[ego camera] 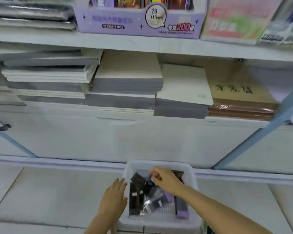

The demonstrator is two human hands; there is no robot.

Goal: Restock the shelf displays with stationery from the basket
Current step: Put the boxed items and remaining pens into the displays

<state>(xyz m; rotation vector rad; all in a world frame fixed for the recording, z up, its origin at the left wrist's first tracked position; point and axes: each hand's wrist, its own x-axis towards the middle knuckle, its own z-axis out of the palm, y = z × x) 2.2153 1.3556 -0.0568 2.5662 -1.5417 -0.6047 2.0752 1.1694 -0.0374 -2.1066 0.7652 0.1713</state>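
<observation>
A white plastic basket (194, 176) sits on the floor in front of the shelving, holding several dark and purple stationery packs (135, 198). My right hand (164, 180) reaches into the basket and pinches a small dark pack near its far side. My left hand (114, 198) lies with straight fingers against the basket's left rim. Above, a purple display box (139, 22) of pencil leads stands on the upper shelf.
The middle shelf holds stacks of grey and white notebooks (128, 81) and brown wrapped pads (242, 102) on the right. Flat packs lie at the upper left, colourful packets (235, 21) at the upper right. A blue shelf brace (260, 132) slants on the right. Tiled floor surrounds the basket.
</observation>
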